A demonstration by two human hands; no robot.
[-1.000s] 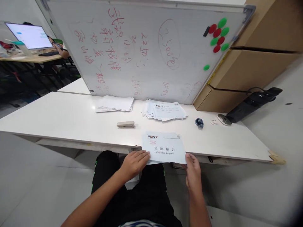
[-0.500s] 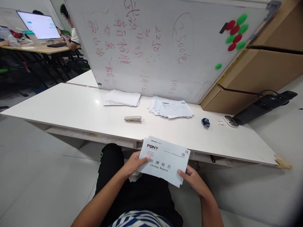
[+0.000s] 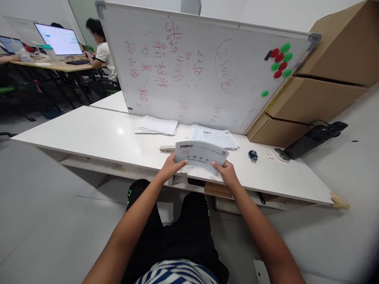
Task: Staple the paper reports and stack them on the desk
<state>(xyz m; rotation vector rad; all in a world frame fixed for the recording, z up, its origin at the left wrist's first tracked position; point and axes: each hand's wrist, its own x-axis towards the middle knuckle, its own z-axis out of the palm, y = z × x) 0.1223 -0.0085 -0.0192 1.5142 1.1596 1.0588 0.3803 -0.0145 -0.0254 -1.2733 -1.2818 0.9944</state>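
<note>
Between my two hands is a testing report (image 3: 199, 154), white sheets with a PONY logo, bowed slightly and tilted over the desk's front edge. My left hand (image 3: 174, 166) grips its lower left side, thumb on the front. On the lower right side my right hand (image 3: 224, 170) is closed the same way. Partly hidden behind the sheets lies a beige stapler (image 3: 167, 149). Just beyond the report is a pile of printed reports (image 3: 217, 136). To its left a stack of white papers (image 3: 156, 125) rests on the desk (image 3: 97, 134).
A whiteboard (image 3: 183, 67) with red writing and magnets stands along the back. Cardboard boxes (image 3: 328, 94) are stacked at the right, with a black bottle (image 3: 310, 140) leaning near them. A small dark blue object (image 3: 252, 155) lies on the desk. Another person (image 3: 108, 59) sits at the far left.
Both hands have raised the report forward from above my lap to the desk's front edge. The sheets now stand steeper, bowed, with their edges closer together. The camera view has shifted too.
</note>
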